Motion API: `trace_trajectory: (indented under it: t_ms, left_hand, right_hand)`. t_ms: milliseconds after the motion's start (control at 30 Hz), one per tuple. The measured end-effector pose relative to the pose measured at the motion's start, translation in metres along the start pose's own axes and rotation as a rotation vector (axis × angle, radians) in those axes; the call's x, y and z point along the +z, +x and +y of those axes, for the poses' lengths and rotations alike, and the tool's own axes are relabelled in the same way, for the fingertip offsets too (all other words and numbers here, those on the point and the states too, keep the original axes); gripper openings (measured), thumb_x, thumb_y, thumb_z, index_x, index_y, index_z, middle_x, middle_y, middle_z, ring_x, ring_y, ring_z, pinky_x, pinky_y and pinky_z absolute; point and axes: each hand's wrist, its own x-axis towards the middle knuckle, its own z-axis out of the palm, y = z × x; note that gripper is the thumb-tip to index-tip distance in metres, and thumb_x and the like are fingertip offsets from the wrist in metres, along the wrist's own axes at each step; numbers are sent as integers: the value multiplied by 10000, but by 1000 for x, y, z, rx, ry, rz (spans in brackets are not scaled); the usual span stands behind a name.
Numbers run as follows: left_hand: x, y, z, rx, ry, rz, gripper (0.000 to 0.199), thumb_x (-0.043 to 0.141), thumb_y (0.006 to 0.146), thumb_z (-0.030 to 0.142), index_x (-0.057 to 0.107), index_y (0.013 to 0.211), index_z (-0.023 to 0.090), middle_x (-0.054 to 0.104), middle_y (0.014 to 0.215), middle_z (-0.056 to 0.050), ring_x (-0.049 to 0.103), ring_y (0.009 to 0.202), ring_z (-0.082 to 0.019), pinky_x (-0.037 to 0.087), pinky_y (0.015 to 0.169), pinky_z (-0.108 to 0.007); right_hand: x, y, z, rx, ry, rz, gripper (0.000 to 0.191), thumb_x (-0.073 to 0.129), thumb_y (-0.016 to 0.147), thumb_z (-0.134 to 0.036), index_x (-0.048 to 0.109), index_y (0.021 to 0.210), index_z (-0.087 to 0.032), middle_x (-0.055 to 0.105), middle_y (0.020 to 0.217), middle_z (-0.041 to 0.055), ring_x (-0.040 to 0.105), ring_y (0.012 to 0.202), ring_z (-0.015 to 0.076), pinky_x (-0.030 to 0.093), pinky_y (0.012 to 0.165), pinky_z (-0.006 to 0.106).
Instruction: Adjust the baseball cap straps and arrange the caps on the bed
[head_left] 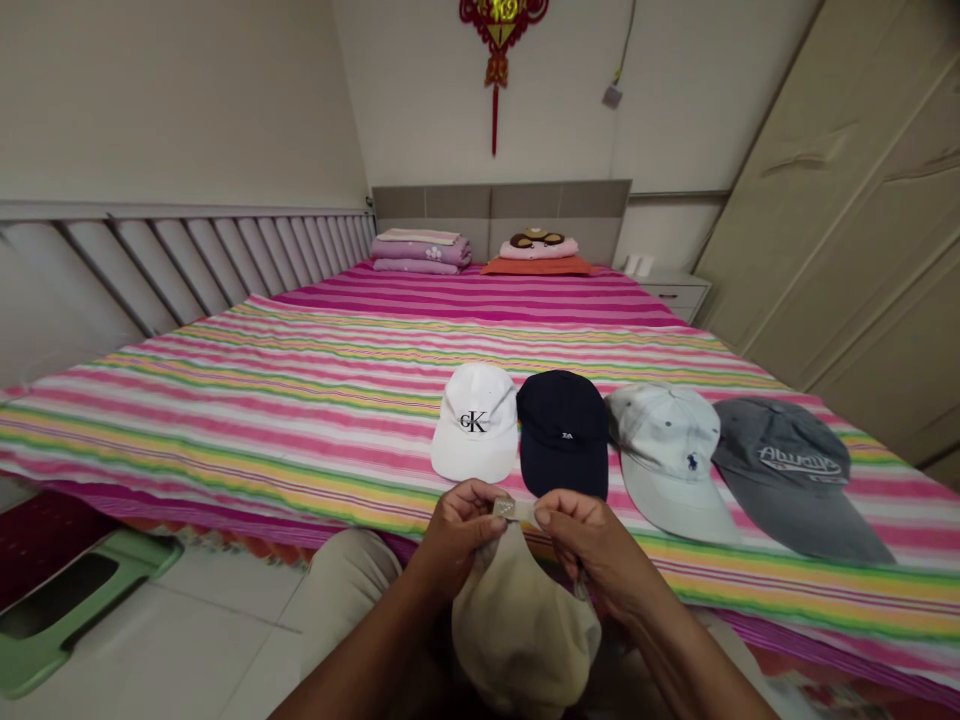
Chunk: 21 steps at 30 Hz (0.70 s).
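Note:
A beige cap [525, 630] hangs over my lap, its back strap uppermost. My left hand [466, 530] pinches the buckle end of the strap between thumb and fingers. The other side of the strap is pinched by my right hand [581, 535], close to the buckle. Beyond my hands, a white cap with "CK" lettering [475, 420], a navy cap [564, 425], a pale cap with a small horse logo [671, 450] and a dark grey cap [787, 465] lie in a row, brims toward me.
The caps lie on a striped bedspread [225, 400]. Folded purple bedding [421, 252] and an orange cushion [536, 266] are by the headboard [559, 205]. A green stool [82, 610] stands on the floor at left, a white nightstand [671, 292] at far right.

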Motion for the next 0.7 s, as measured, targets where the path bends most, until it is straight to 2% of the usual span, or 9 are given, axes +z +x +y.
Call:
trace_trajectory:
  t_ms: [267,500,700]
  left_hand:
    - [0,3,2,27,135,-26,277,780,487,175,638,723,146,639,642,-4,547,560,-88,390,547,-203]
    - [1,4,6,31,222,-21,279,788,472,176,644,707,133,639,640,-11,545,572,-93,392,551,-206]
    - [4,3,3,36,136,-38,285,785,480,184,650,728,141,649,647,-15,554,580,-104,395,568,-219]
  right_hand:
    - [-5,5,-4,-77,-165,-6,258,604,639,-382,519,553,-155,424,400,-59,319,337,49,208,358,193]
    - [-5,5,-6,-88,-97,-39,247,606,638,-373,522,552,-157,408,393,-65,293,343,49,199,367,198]
    - [-4,7,-3,-58,-58,-42,285,643,624,-409,547,579,-144,423,421,-59,291,351,44,194,368,198]
